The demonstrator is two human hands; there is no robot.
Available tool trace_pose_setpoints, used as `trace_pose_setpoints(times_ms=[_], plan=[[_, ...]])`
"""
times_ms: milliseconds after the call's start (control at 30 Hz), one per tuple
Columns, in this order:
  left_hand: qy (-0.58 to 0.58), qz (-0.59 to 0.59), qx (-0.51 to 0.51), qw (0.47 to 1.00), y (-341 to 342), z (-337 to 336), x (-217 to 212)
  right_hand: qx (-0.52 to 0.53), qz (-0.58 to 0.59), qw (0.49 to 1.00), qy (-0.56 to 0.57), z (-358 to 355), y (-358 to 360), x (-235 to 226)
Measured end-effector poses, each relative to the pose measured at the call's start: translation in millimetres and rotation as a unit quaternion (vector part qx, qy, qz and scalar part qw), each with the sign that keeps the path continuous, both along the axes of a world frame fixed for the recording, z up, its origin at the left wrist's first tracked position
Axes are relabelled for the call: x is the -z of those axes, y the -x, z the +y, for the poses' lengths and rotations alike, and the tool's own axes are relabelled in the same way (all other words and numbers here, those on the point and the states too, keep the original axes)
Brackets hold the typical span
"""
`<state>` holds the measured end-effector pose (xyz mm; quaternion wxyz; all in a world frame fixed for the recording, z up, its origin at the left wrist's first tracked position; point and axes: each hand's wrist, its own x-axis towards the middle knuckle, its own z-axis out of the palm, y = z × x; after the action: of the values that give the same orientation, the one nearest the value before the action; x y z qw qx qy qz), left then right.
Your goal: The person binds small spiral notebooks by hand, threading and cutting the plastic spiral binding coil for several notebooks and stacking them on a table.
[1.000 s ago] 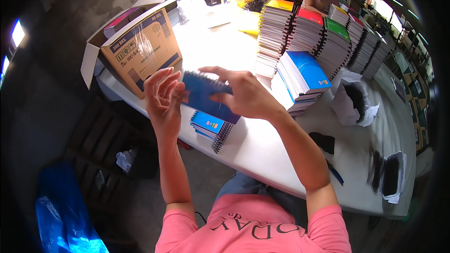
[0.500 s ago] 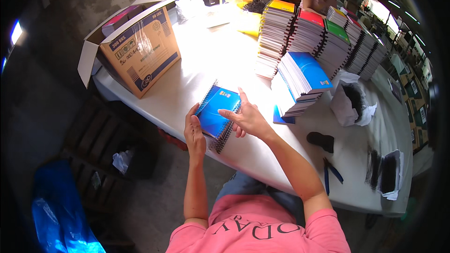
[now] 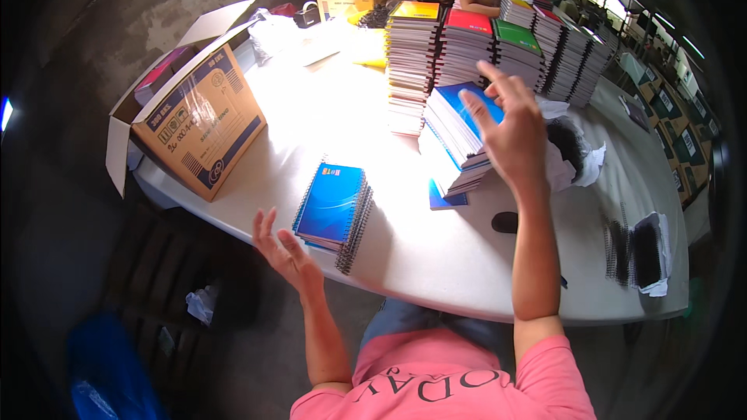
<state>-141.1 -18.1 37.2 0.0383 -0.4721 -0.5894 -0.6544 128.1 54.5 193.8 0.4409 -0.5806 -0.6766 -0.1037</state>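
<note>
Left grip [image 3: 292,263]: fingers apart and bare of any load, just beside the near left edge of the bound notebooks.
Right grip [image 3: 517,136]: thumb and fingers spread, clamped on nothing; it overlaps the blue pile in view, and contact cannot be told.
Bound notebooks [image 3: 333,201]: a low blue-covered stack on the near part of the tabletop [image 3: 424,272], coils showing along both its left and right sides.
Blue pile [image 3: 450,128]: far and right of the notebooks, leaning; a flat blue piece [image 3: 447,198] lies at its near foot.
Page control: pinching cover and pages together should stop loose sheets from fanning.
Coil care: a palm on the covers, off the wires, likely avoids snags.
Stack edges: light pressure from both sides should square them.
Elbow room: the black oval thing [image 3: 505,222] sits just left of the right forearm.
</note>
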Motion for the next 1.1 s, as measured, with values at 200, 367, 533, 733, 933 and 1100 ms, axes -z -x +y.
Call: trace_pose_setpoints(times_ms=[200, 367, 533, 733, 933, 1100], plan=[[-0.150, 0.074, 0.065, 0.984, -50, -15, -52, -0.086, 0.144, 0.916, 0.363, 67, -110, 21], [-0.068, 0.086, 0.274, 0.955, -106, -5, -59, 0.044, 0.039, 0.980, 0.189, 54, -101, 17], [0.092, -0.201, 0.525, 0.822, -160, 18, -67, -0.161, 0.230, 0.957, 0.074, -34, -65, 19], [0.117, 0.013, 0.485, 0.867, -138, 19, -51, -0.129, 0.091, 0.978, 0.137, -94, -121, 89], [0.235, 0.470, 0.349, 0.776, -144, -3, -23, 0.491, -0.055, 0.791, 0.362, -124, -339, 158], [0.225, 0.429, 0.279, 0.829, -161, -18, 4, 0.419, -0.113, 0.793, 0.427, -130, -397, 178]])
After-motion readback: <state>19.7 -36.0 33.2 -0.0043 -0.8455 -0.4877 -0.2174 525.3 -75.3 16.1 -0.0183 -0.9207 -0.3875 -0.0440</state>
